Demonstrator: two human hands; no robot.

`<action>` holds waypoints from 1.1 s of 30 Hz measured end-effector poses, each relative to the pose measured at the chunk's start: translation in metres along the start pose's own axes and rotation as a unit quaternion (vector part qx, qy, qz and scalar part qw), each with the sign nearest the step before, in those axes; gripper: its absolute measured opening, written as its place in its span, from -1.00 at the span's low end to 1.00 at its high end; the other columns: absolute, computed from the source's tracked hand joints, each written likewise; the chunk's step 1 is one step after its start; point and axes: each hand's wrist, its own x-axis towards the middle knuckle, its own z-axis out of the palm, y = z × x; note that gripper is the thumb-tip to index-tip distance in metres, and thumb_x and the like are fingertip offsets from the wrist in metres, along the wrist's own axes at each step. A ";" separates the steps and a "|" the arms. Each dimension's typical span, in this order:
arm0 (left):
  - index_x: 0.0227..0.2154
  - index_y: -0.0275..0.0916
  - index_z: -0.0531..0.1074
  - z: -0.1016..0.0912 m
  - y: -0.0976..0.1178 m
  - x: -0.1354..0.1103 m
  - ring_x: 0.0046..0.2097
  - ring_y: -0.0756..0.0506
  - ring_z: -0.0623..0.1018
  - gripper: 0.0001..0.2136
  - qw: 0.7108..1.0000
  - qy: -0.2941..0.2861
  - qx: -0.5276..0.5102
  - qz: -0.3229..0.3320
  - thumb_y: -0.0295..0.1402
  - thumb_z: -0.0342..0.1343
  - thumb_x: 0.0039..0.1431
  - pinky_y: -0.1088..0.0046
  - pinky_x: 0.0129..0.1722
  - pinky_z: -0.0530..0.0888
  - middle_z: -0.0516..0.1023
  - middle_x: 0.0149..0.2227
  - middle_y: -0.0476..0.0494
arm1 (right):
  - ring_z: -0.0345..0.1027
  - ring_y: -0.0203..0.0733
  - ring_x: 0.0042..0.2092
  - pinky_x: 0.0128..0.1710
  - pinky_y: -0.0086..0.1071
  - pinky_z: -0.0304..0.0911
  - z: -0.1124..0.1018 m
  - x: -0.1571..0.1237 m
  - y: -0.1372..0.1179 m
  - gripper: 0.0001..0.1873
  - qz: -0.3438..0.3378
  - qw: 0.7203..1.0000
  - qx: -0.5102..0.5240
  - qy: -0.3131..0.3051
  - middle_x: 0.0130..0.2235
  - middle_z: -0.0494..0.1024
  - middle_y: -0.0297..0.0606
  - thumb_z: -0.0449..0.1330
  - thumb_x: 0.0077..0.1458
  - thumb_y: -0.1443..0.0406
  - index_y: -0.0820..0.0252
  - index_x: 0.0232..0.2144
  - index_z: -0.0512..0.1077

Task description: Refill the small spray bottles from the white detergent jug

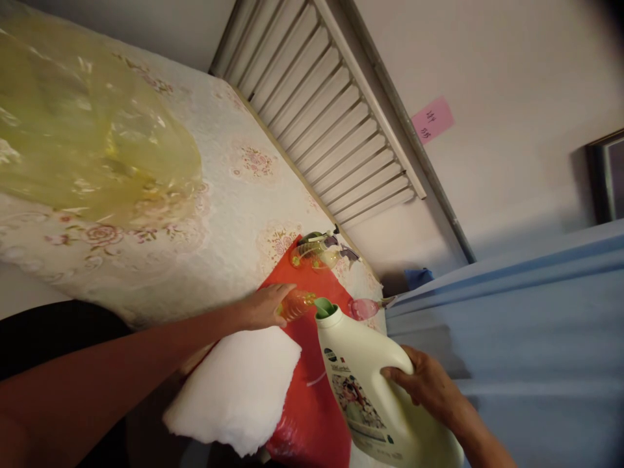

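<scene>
Just below centre: left hand (pixel 267 307) grasps a clear bottle (pixel 297 305) jutting rightward | Lower right: right hand (pixel 431 385) grips a pale jug (pixel 361 357) extending leftward, green spout (pixel 324 308) just beside the bottle

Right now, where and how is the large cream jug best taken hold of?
Probably by its side handle, coming from the person's right, where the right hand grips it. The handle stands on the side away from the small bottle in the left hand, while the green mouth of the large cream jug faces that bottle, so that end is better left free.
</scene>
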 end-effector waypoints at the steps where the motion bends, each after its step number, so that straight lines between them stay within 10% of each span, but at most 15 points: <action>1: 0.25 -0.13 0.15 0.000 0.000 0.000 0.27 -0.39 0.34 -0.19 1.000 0.000 -0.001 -0.001 -0.32 0.30 -0.13 0.11 0.25 0.30 0.35 0.24 -0.28 | 0.22 -0.32 -0.54 -0.60 -0.48 0.13 0.000 0.000 0.000 -0.64 -0.002 1.000 -0.001 0.000 -0.48 0.45 -0.35 0.18 -0.04 0.10 0.23 -0.27 0.49; 33: 0.23 -0.11 0.17 0.001 0.000 0.000 0.25 -0.39 0.36 -0.22 1.000 0.012 -0.003 0.004 -0.33 0.29 -0.12 0.10 0.22 0.33 0.38 0.21 -0.26 | 0.23 -0.34 -0.55 -0.61 -0.50 0.12 -0.002 0.000 -0.002 -0.73 -0.010 1.000 -0.001 0.003 -0.49 0.47 -0.36 0.20 -0.01 0.16 0.22 -0.31 0.50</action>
